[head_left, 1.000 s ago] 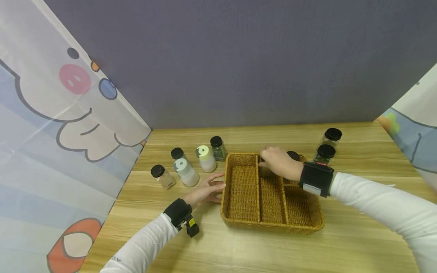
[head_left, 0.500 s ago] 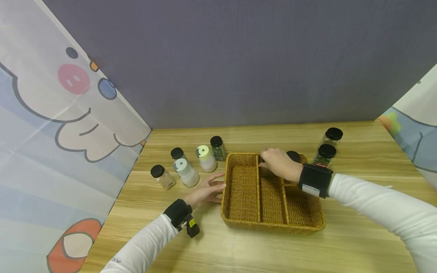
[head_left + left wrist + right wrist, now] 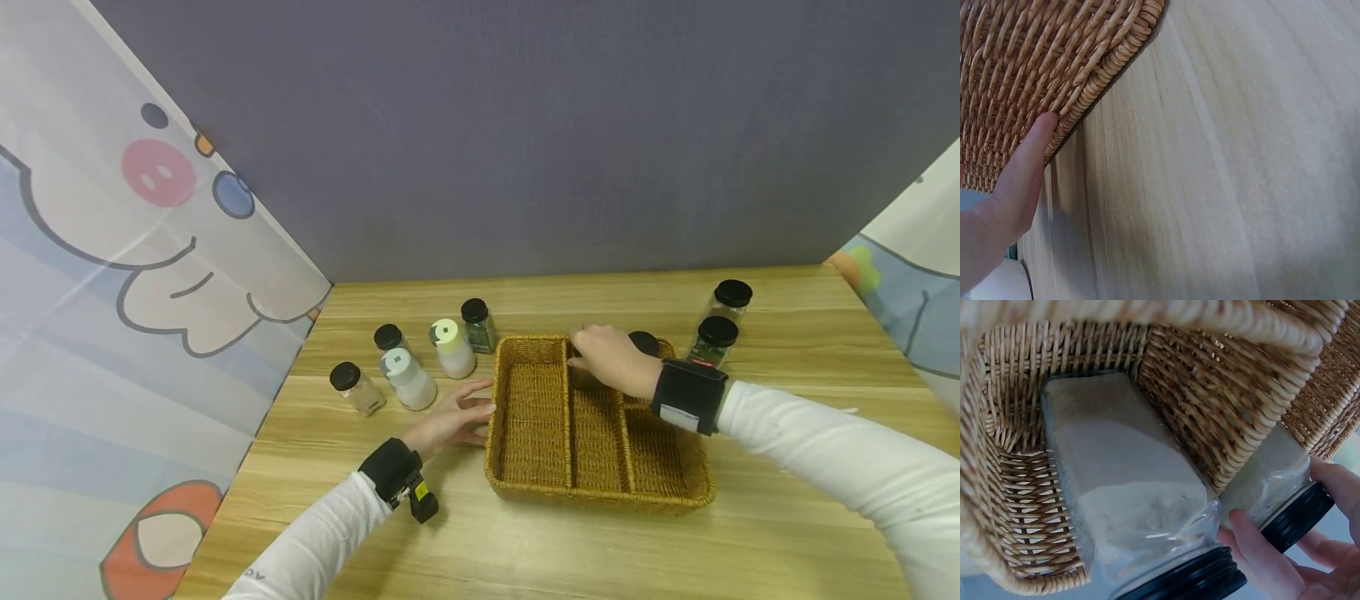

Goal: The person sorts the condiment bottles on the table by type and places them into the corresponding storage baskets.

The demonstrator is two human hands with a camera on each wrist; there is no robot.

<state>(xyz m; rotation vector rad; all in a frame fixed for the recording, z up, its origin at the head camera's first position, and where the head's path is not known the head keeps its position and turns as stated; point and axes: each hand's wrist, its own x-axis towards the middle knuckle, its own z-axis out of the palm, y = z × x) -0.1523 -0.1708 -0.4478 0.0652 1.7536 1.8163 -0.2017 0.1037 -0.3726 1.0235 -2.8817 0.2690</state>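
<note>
A divided wicker basket (image 3: 528, 486) stands on the table. The left hand (image 3: 450, 421) rests its fingers against the basket's left wall, with nothing in its grasp. At the back of the middle compartment, the right hand (image 3: 617, 360) grips a clear jar (image 3: 1272, 472) with pale contents and a black lid. In the right wrist view the thumb and fingers hold it around the neck, near the lid. Beyond a divider, in the back right compartment, stands another black-lidded jar (image 3: 1129, 456) of pale powder; the head view shows little but its lid.
Left of the basket stand a pale-powder jar (image 3: 358, 389), a white bottle (image 3: 410, 382), a yellow-topped bottle (image 3: 454, 350), a green-filled jar (image 3: 479, 327) and another black-lidded jar (image 3: 390, 337). Two jars, one clear (image 3: 729, 302) and one green-filled (image 3: 711, 343), stand behind the right wrist.
Hardly anything differs. The right forearm has shifted very slightly; both hands keep their places at the basket.
</note>
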